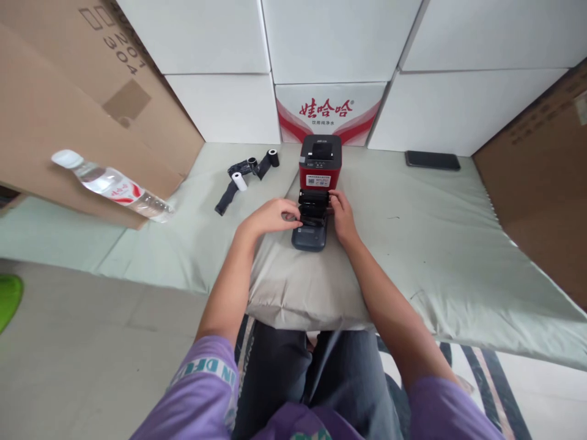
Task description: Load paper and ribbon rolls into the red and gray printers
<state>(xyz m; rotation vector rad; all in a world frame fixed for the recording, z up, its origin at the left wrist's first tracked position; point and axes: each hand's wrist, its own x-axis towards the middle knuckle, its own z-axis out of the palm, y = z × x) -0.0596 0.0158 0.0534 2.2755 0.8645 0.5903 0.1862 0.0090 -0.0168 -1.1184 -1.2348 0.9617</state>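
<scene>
Glossy plastic printer [320,164]; matt cloth sheet [435,244].

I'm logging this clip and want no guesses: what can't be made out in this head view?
- Black ribbon part in the open printer: its ends are hidden by the left hand and right hand.
- Printer label text: too small.
- Green object: cut off by the left edge.
- Water bottle label: blurred.
- Dark phone: screen shows nothing readable.

Storeroom — stacked white cartons [215,36], brown cardboard boxes [68,98], cloth-covered floor [435,232].
</scene>
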